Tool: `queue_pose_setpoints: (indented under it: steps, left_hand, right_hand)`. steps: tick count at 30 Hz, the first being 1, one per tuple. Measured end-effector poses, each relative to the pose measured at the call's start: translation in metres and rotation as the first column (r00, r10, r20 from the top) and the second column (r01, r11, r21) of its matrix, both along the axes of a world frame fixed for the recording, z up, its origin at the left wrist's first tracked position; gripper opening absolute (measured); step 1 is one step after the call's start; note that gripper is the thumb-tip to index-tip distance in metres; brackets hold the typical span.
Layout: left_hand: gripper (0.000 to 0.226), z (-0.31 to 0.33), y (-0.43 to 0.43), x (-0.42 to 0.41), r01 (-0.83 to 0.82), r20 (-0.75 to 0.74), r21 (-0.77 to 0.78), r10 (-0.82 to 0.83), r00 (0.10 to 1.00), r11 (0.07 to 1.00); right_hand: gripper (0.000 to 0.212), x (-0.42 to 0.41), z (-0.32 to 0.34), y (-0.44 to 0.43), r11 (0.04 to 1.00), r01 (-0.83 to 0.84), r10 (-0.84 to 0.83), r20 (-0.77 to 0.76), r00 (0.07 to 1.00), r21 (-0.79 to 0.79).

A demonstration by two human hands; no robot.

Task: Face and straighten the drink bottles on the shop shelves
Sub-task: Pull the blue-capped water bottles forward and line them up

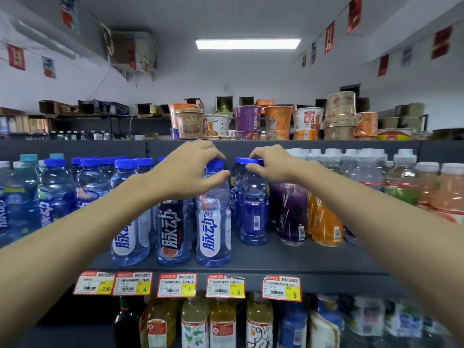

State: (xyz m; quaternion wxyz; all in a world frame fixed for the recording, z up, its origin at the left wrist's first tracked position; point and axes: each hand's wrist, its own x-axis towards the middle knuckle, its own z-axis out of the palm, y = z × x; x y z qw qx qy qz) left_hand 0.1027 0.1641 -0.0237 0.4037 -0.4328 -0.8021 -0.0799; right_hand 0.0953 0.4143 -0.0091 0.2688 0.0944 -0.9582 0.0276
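Two hands at frame centre: my left hand [190, 169] pinches a white-labelled plastic bottle [213, 217] by its blue ribbed cap; my right hand [273, 164] pinches a barcode-facing bottle [253, 212] just beside it on the dark shelf [288, 257].

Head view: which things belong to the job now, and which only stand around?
Job: left hand on white-label bottle; right hand on barcode-facing bottle.
Around: noodle cups, price tags, ceiling flags.

dark shelf [288, 254] carries upright blue-capped bottles [213, 222], purple bottle [292, 217], orange bottle [324, 222]; price tags [225, 285] on front edge.
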Motion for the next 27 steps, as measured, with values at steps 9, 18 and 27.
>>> queue_pose_setpoints:
  steps: [9, 18, 27]
  left_hand:
    - [0.033, 0.033, 0.038, 0.011, -0.112, -0.006, 0.11, 0.113, 0.994, 0.988]
    - [0.045, 0.065, 0.122, -0.032, -0.385, 0.185, -0.278, 0.442, 0.878, 0.88]
    - [0.077, 0.052, 0.149, -0.075, -0.401, 0.258, -0.524, 0.588, 0.767, 0.752]
  right_hand:
    - [0.033, 0.039, 0.014, 0.036, 0.987, -0.162, 0.163, 0.021, 0.986, -0.022]
    - [0.033, 0.061, -0.002, 0.063, 0.978, -0.18, 0.172, -0.081, 0.982, -0.103]
    - [0.035, 0.055, -0.008, 0.063, 0.969, -0.197, 0.187, -0.078, 0.979, -0.15]
